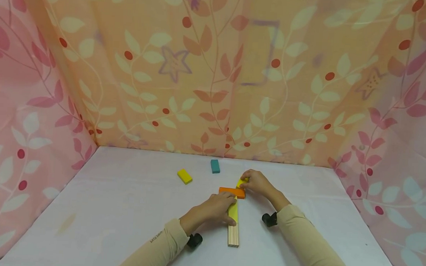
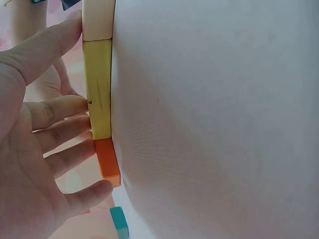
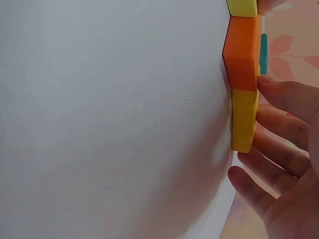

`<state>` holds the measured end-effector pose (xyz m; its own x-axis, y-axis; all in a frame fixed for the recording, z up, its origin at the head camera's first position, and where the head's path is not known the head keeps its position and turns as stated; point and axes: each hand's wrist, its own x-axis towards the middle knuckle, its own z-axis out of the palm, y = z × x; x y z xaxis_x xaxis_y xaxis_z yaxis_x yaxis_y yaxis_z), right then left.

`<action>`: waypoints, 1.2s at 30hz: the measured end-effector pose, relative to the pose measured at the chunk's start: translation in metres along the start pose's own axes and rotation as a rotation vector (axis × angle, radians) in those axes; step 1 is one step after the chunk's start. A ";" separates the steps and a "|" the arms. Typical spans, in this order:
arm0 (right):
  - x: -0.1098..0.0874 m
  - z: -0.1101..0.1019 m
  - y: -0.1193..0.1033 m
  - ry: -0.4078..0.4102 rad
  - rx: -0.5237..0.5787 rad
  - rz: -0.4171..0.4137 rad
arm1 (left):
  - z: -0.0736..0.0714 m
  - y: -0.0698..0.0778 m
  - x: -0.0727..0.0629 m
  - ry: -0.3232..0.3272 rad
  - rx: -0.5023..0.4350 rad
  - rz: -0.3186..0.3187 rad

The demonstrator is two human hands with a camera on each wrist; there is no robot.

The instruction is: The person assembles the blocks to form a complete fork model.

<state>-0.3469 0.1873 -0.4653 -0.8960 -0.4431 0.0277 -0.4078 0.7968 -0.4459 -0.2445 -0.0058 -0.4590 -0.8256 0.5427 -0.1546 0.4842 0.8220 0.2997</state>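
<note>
A light-yellow block [image 1: 233, 211] lies end to end with a plain wood block [image 1: 233, 235], an orange block [image 1: 228, 190] crossing its far end. My left hand [image 1: 214, 207] rests over this row. In the left wrist view its thumb touches the wood block [image 2: 98, 20], while its fairly straight fingers touch the light-yellow block [image 2: 99, 89] and reach the orange block [image 2: 107, 162]. My right hand [image 1: 259, 183] pinches a deeper yellow block [image 1: 240, 184] beside the orange block's far right corner. The right wrist view shows that yellow block [image 3: 243, 119] against the orange one.
On the white-covered table [image 1: 122, 208], a loose yellow block [image 1: 184, 176] lies at the far left of the row. A teal block [image 1: 215, 166] sits farther back. Flowered cloth [image 1: 216, 77] walls the back and both sides.
</note>
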 end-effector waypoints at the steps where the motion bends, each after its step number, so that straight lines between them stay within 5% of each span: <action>1: 0.000 0.000 0.000 -0.003 -0.003 0.000 | 0.000 0.000 0.000 0.000 0.001 0.001; 16: 0.004 -0.012 -0.004 -0.031 -0.021 -0.032 | 0.004 0.000 0.002 -0.012 -0.022 -0.006; 26: 0.029 -0.015 -0.018 -0.082 0.023 0.013 | 0.004 -0.004 0.004 -0.012 -0.064 -0.013; 36: 0.053 -0.007 -0.030 -0.144 0.024 -0.034 | 0.005 -0.005 0.004 -0.011 -0.093 -0.018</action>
<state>-0.3835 0.1430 -0.4442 -0.8465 -0.5256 -0.0847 -0.4318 0.7709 -0.4683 -0.2481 -0.0068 -0.4660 -0.8305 0.5302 -0.1711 0.4398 0.8125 0.3827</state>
